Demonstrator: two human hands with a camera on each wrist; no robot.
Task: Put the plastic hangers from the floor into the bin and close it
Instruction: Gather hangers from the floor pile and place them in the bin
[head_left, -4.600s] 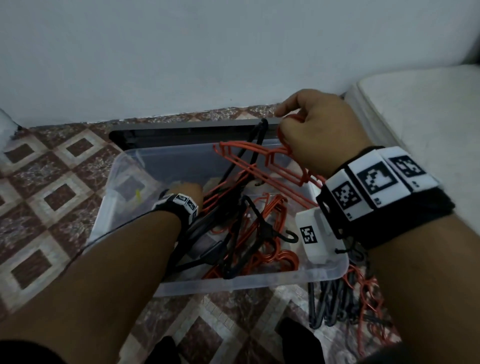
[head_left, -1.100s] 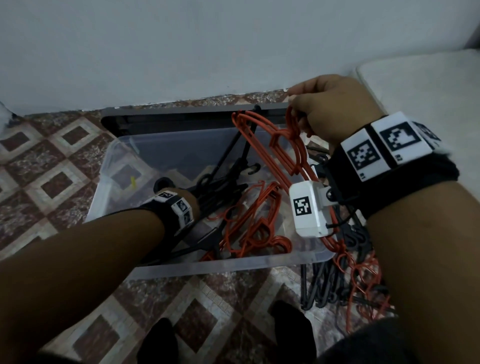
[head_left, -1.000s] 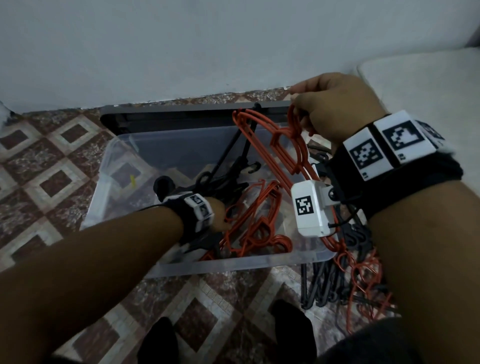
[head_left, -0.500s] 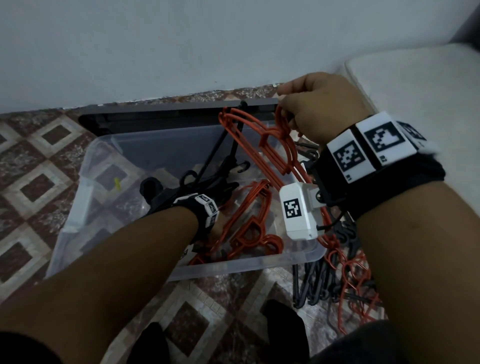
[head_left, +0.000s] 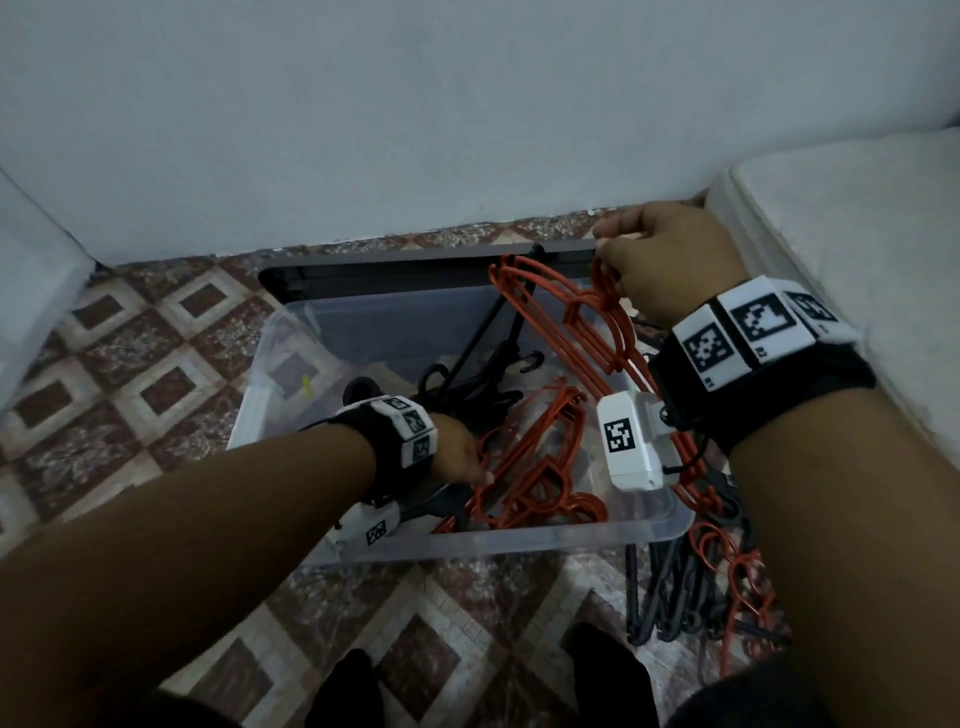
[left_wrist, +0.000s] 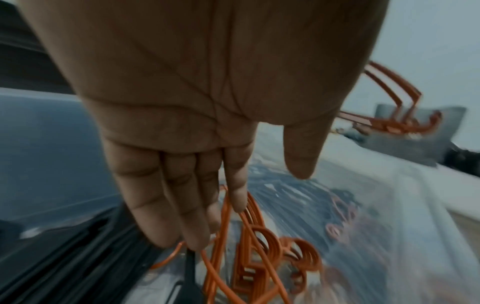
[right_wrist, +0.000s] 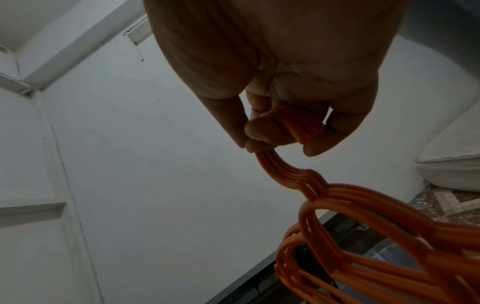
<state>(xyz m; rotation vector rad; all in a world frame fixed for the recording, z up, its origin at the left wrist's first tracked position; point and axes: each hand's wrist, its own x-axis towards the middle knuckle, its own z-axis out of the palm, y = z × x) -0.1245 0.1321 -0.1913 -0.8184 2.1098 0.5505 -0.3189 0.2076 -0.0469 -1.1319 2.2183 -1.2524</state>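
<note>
Bare forearms, no sleeves. Black strap (head_left: 769, 395) round the right wrist, topped by white cubes (head_left: 753, 327) printed with black square-code markers. White camera box (head_left: 631, 441) with one such marker slung beneath that strap, thin black cable (head_left: 691, 457) looping off it. Narrower black band (head_left: 387, 447) on the left wrist, smaller white marker cubes (head_left: 413, 423) on top, a white marked box (head_left: 371, 527) under it. Dark clothing at the bottom edge.

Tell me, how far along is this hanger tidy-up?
Partway. Orange and black hangers already lie in the clear bin. The right hand holds another orange bunch over it. A pile remains on the floor, and the lid is still off.
</note>
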